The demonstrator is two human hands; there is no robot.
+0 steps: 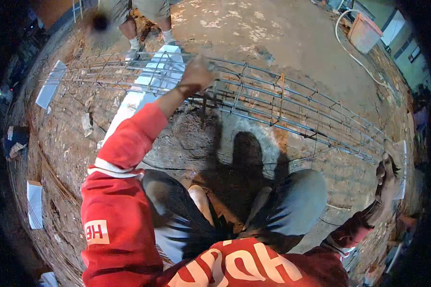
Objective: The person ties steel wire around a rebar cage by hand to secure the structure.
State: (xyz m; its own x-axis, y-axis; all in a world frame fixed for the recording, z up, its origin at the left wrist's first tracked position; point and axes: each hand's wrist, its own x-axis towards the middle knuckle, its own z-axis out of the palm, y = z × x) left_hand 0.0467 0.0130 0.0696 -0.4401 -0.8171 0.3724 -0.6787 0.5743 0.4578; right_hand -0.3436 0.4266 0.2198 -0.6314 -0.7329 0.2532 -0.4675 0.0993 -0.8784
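A long cage of steel bars and wire ties (273, 100) stretches across the view, resting partly over a white block (129, 107). My left hand (197, 75) is at the middle of the cage, its fingers closed at the bars beside the block; it is blurred, and what it grips is too small to make out. At the cage's right end is my right hand (388, 174), with bent fingers close to the bar tips. Whether those fingers hold anything is unclear.
Another person's legs (165, 24) stand behind the cage at the upper left. White blocks lie at the far left (51, 85), lower left (34, 204) and right edge (402, 167). A bucket (365, 32) and a pale hose (352, 55) are at the upper right.
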